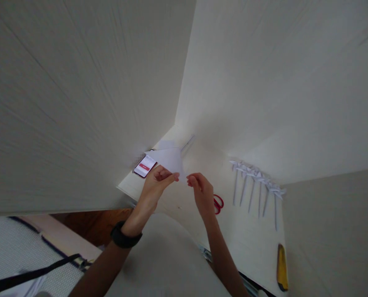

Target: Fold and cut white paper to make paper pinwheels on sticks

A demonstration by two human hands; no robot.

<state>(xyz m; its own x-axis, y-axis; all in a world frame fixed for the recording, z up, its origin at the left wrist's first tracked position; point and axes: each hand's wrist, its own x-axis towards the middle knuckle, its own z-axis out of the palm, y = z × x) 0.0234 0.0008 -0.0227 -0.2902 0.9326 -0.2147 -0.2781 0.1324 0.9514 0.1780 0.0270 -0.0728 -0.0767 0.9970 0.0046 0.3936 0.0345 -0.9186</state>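
Above a white desk (pixel 248 235), my left hand (pixel 155 185) and my right hand (pixel 201 190) pinch the near corner of a folded white paper sheet (pixel 168 159). The paper forms a triangle that spreads away from me. A black band sits on my left wrist. Thumb and fingers of each hand close on the paper's tip, a small gap apart.
A phone (pixel 144 166) with a red-and-white screen lies on the desk behind the paper. Red scissors (pixel 218 203) lie right of my right hand. Several white paper pinwheels on sticks (pixel 258 181) lie in a row at right. A yellow utility knife (pixel 282 267) lies near the desk's edge.
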